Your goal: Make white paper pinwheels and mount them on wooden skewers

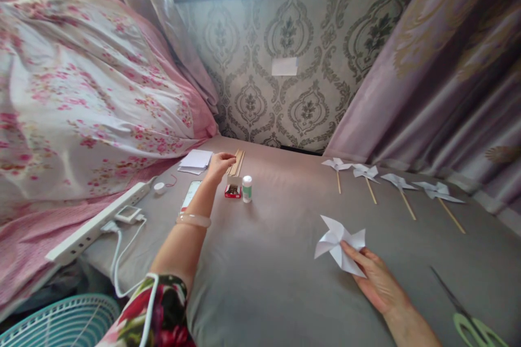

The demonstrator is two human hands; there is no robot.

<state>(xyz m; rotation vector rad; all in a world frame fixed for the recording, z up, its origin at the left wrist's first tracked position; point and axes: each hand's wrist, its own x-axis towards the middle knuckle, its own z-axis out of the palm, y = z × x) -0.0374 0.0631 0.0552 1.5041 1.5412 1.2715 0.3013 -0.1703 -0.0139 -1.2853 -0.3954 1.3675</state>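
Observation:
My right hand (380, 284) grips a white folded-paper pinwheel (337, 239), thumb on its front, above the grey sheet. My left hand (222, 165) is stretched far forward, fingers pinched together at the wooden sticks (237, 162); whatever they may hold is too small to make out. Just below that hand stands a small open red box (233, 191) with tiny dark contents. Beside the box is a white bottle with a green label (247, 190). A stack of white paper (196, 160) lies left of my left hand, and a phone (191, 195) is partly covered by my forearm.
Several paper pinwheels on sticks (366, 172) lie in a row at the right. Green-handled scissors (468, 320) rest at the lower right. A white power strip (100, 222) with plugged-in cables runs along the left, above a teal fan guard (61, 322). One cable crosses my left sleeve.

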